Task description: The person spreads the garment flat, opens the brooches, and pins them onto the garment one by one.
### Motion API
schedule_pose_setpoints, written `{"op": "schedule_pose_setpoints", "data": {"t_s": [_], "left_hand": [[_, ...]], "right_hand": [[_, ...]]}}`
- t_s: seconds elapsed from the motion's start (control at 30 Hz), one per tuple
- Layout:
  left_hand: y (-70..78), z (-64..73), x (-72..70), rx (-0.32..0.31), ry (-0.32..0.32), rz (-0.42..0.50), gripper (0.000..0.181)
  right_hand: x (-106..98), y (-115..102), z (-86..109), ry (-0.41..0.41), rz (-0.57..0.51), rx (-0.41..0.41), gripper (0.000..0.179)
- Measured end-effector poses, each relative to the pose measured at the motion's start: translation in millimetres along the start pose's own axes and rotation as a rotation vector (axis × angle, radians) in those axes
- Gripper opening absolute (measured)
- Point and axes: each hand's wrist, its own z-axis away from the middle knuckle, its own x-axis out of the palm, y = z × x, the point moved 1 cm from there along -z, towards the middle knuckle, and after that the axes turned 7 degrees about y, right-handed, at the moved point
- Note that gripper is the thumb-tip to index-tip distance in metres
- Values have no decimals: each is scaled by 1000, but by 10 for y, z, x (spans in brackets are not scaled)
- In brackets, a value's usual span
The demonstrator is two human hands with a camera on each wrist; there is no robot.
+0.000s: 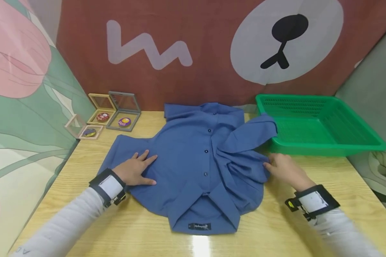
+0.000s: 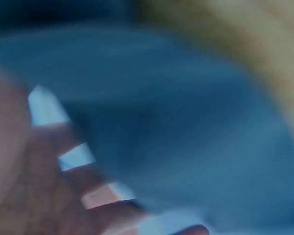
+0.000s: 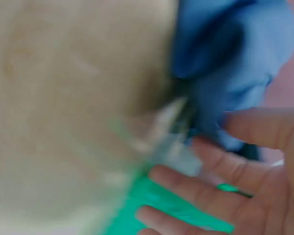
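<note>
A blue short-sleeved button shirt (image 1: pixel 183 153) lies front side up on the table, its collar (image 1: pixel 206 210) toward me. My left hand (image 1: pixel 135 170) rests spread on the shirt near the left sleeve, fingers straight. At the shirt's right side, my right hand (image 1: pixel 284 169) pinches the edge of the bunched cloth between thumb and index finger. The right wrist view shows the thumb (image 3: pixel 259 127) against the blue cloth (image 3: pixel 210 105), with the other fingers extended. The right-hand sleeve (image 1: pixel 249 135) is folded upward, its end overlapping the basket's rim.
A green plastic basket (image 1: pixel 321 150) stands at the back right. At the back left are several small open frame boxes (image 1: pixel 120 123) holding round badges. A printed cloth (image 1: pixel 212 78) hangs behind the wooden table (image 1: pixel 141 235).
</note>
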Motion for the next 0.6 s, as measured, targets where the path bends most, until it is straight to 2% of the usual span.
{"op": "schedule_pose_setpoints", "data": {"t_s": [0.07,0.13,0.2,0.3,0.37,0.47,0.53,0.6], "left_hand": [[45,-57,-140,10,-55,-14,90],[112,-159,-347,46,-75,-26,82],[194,-304,-584,120,-32,-47,72],[396,-527,-928,227,71,-82,61],[577,-682,-1103,266,112,-101,56],[866,-961,-1225,311,142,-150,52],[1036,-1171,-1208,326,165,-204,48],[1168,-1388,-1136,343,183,-248,45]], "right_hand": [[-119,-124,26,-11,44,-2,23],[-252,-330,55,16,73,-27,31],[-374,-581,81,72,99,-78,36],[-473,-973,117,147,132,-192,36],[-460,-1205,135,151,148,-269,35],[-323,-1489,154,96,186,-399,33],[-177,-1625,166,22,197,-466,30],[-12,-1718,170,-91,187,-491,33]]}}
